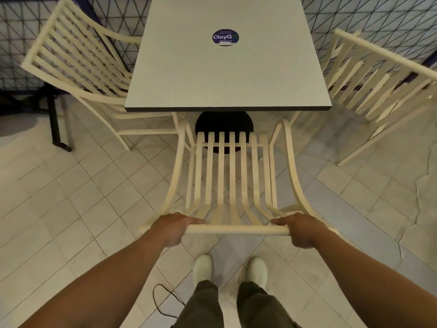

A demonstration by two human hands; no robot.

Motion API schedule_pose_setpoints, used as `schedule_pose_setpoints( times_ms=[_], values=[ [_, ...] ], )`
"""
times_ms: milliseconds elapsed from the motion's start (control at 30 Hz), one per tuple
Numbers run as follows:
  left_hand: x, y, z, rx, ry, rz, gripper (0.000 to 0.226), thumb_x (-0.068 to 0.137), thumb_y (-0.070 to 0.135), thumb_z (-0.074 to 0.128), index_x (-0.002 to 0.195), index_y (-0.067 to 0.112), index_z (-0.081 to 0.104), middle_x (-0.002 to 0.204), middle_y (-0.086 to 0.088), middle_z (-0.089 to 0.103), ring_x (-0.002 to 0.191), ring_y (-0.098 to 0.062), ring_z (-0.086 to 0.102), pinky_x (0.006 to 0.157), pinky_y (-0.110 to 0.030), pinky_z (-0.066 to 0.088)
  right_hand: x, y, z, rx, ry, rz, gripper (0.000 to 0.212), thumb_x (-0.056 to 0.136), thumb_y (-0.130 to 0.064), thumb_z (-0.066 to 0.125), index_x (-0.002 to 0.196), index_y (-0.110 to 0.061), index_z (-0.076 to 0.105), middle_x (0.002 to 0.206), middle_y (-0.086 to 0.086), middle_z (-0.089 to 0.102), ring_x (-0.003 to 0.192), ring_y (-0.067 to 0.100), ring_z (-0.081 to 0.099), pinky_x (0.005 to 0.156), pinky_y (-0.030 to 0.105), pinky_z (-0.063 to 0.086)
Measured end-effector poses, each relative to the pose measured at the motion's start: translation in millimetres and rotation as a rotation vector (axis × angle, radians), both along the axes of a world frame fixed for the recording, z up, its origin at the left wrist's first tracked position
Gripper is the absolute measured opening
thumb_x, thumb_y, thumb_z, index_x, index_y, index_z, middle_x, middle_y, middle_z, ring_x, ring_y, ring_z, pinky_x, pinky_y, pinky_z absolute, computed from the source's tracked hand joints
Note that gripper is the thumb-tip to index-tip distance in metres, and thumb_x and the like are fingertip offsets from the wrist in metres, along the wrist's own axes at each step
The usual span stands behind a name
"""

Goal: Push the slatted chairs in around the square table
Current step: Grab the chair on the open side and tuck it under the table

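A grey square table (227, 74) stands ahead with a round blue sticker on top. A cream slatted chair (231, 176) is in front of me, its seat partly under the table's near edge. My left hand (173, 227) and my right hand (301, 229) both grip its top back rail, one at each end. A second slatted chair (78, 62) sits at the table's left side, seat tucked under. A third slatted chair (378, 86) stands at the right side, close to the table.
The table's black round base (223, 124) shows under its edge. A black post (55, 121) stands at left. Patterned panels (354, 17) line the back. My white shoes (202, 269) are on the tiled floor, and a thin black cable (163, 297) lies nearby.
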State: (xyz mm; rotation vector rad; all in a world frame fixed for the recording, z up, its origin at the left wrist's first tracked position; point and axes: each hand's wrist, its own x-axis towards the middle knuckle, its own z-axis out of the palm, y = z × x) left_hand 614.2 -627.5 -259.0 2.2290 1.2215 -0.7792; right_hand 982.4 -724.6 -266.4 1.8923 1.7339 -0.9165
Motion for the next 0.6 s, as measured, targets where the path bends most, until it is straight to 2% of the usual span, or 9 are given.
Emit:
schedule_pose_setpoints(
  times_ms=[233,333,600],
  values=[
    [5.4,27.6,2.5,0.009,0.017,-0.020,0.089,0.087,-0.001,0.055,0.140,0.065,0.027,0.116,0.003,0.056,0.083,-0.016,0.047,0.072,-0.031,0.039,3.1,23.2,-0.4,-0.007,0.023,0.003,0.075,0.084,-0.011,0.062,0.139,-0.055,0.038,0.122,-0.006,0.058,0.093,0.013,0.054,0.084,0.030,0.048],
    [8.4,32.8,1.7,0.003,0.015,-0.004,0.089,0.087,-0.002,0.055,0.141,0.064,0.027,0.115,0.003,0.056,0.082,-0.016,0.049,0.066,-0.028,0.039,6.3,30.0,-0.5,-0.014,0.023,0.008,0.076,0.083,-0.009,0.062,0.139,-0.055,0.038,0.123,-0.005,0.058,0.090,0.013,0.051,0.082,0.029,0.045],
    [14.5,48.3,3.4,0.006,0.012,0.021,0.091,0.086,-0.003,0.055,0.139,0.065,0.029,0.113,0.005,0.057,0.081,-0.016,0.056,0.060,-0.027,0.041,11.4,48.3,1.1,-0.010,0.040,0.020,0.076,0.084,-0.008,0.063,0.141,-0.051,0.038,0.122,-0.004,0.059,0.097,0.016,0.056,0.085,0.030,0.047]
  ],
)
